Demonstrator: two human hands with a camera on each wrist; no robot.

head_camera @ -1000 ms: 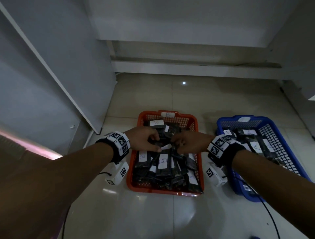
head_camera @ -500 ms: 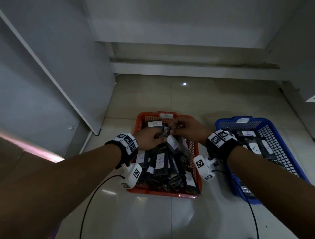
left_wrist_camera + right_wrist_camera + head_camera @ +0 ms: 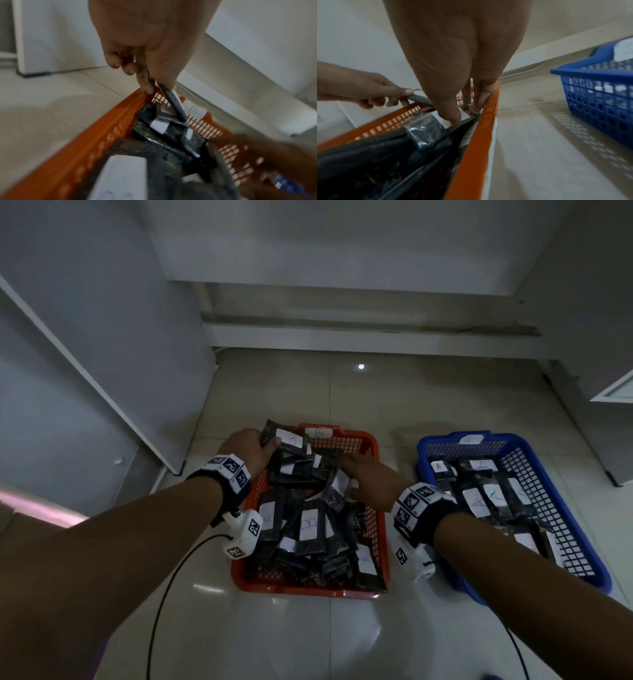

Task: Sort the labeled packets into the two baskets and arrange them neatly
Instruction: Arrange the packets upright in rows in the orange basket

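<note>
An orange basket (image 3: 380,529) marked B holds several black packets with white labels (image 3: 311,529). My left hand (image 3: 270,445) is over its far left corner and pinches one labelled black packet (image 3: 287,440) between thumb and fingers; the left wrist view shows this packet (image 3: 173,101) edge-on under my left hand (image 3: 157,86). My right hand (image 3: 346,470) reaches into the far right part of the basket. Its straight fingers (image 3: 481,97) touch the packets beside the basket wall (image 3: 481,135). A blue basket (image 3: 534,494) on the right holds packets marked A (image 3: 476,501).
Both baskets stand on a pale tiled floor (image 3: 308,638). A white cabinet panel (image 3: 102,354) rises at the left and a low step (image 3: 359,333) runs along the back. Cables trail from both wrist cameras.
The hands, together over the basket's middle a second ago, have parted. My left hand carried one packet to the far left corner; my right hand dropped onto the packets at the far right.
</note>
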